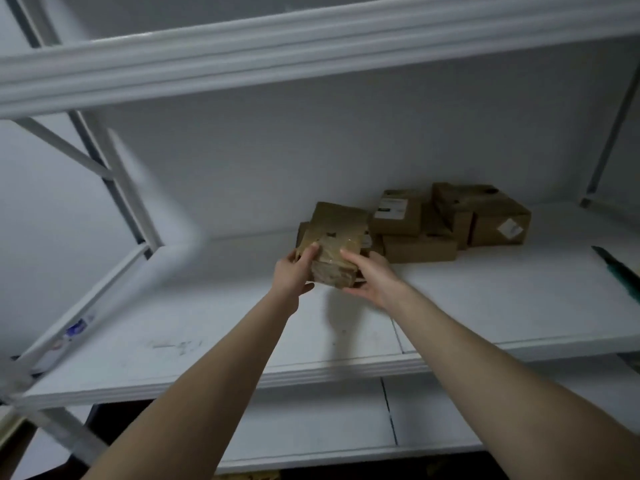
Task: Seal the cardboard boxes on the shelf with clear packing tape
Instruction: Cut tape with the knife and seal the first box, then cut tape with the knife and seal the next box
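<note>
Both hands grip a shiny, tape-wrapped box.

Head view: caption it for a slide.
Left hand and right hand hold a tape-wrapped brown cardboard box over the white shelf, near stacked brown boxes.

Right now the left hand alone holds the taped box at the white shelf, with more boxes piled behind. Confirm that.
Wrong on one point: both hands hold it. In the head view the left hand grips one side of the taped box and the right hand the other. The white shelf and the boxes piled behind are as you say.
</note>
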Demonstrator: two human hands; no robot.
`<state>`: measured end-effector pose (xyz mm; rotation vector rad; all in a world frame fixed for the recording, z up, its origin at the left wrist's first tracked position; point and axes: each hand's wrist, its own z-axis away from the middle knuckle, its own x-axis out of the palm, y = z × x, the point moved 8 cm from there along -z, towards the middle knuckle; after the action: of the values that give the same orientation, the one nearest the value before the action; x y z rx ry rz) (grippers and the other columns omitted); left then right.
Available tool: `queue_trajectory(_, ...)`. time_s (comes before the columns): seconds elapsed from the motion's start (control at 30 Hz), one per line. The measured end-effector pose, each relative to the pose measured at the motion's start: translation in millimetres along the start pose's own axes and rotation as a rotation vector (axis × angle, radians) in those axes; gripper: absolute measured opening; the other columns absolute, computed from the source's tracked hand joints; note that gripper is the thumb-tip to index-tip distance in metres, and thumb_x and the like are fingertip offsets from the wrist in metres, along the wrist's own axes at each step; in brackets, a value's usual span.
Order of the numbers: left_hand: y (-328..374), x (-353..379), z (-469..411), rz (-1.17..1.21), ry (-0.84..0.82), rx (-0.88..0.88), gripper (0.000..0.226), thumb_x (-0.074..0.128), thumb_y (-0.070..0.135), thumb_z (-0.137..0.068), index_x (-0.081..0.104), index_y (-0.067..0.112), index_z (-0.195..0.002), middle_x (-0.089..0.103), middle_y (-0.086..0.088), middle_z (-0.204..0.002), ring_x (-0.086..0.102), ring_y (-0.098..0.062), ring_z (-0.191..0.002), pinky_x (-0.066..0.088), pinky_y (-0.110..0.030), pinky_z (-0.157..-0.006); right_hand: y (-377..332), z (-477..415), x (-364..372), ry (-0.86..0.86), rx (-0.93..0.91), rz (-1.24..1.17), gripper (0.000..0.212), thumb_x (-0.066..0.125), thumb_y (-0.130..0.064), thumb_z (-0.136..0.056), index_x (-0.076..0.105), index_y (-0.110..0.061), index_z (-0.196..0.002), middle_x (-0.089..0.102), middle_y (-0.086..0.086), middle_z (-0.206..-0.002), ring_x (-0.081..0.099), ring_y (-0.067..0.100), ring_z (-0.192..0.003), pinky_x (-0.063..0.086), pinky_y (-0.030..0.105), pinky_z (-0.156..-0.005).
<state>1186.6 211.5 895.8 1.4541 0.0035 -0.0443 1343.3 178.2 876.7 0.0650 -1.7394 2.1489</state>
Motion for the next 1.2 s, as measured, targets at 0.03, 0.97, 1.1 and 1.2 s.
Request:
queue_trajectory(0.03,0.1,-22.8,-12.2,0.014,0.016,0.004,0.035,0.065,0.039,-0.088,0.057,0.012,-0.109,0.066,-0.004,-0.095,0.065,-0.018,-0.085,0.054,-0.029,-0.074,4.1,-9.9,24.1,0.004,-0.008,0.010,0.033,0.072,-0.031,-0.087,0.057,-0.017,-0.112,0.065,0.007,-0.113,0.064,0.024,-0.104,0.057,0.036,-0.077)
queue_trajectory(0.97,15.9,-298.8,-203.8,-0.683,0.458,0.126,0.047,0.049,0.013,-0.092,0.045,0.011,-0.138,0.038,-0.020,-0.141,0.039,-0.036,-0.128,0.036,-0.044,-0.105,75.9,-170.4,314.2,-0.088,0.040,0.429,0.049,0.065,-0.013,-0.087,0.053,-0.009,-0.135,0.057,0.007,-0.127,0.052,0.019,-0.113,0.045,0.032,-0.090)
queue_trajectory(1.1,45.3,-208.6,-206.1,-0.751,0.243,0.309,0.035,0.055,0.013,-0.089,0.060,0.017,-0.123,0.045,-0.018,-0.133,0.052,-0.037,-0.114,0.040,-0.039,-0.103,39.1,-168.3,247.3,0.063,0.011,0.437,0.052,0.066,-0.014,-0.088,0.052,-0.011,-0.138,0.056,0.008,-0.133,0.054,0.020,-0.103,0.048,0.031,-0.078)
queue_trajectory(1.2,37.4,-127.1,-197.5,-0.801,0.034,0.249,0.030,0.058,0.021,-0.089,0.064,0.019,-0.118,0.047,-0.018,-0.131,0.056,-0.035,-0.111,0.044,-0.035,-0.099,12.3,-155.3,182.1,0.152,-0.014,0.434,0.041,0.063,-0.015,-0.089,0.057,-0.010,-0.130,0.058,0.008,-0.120,0.054,0.020,-0.096,0.048,0.031,-0.071)
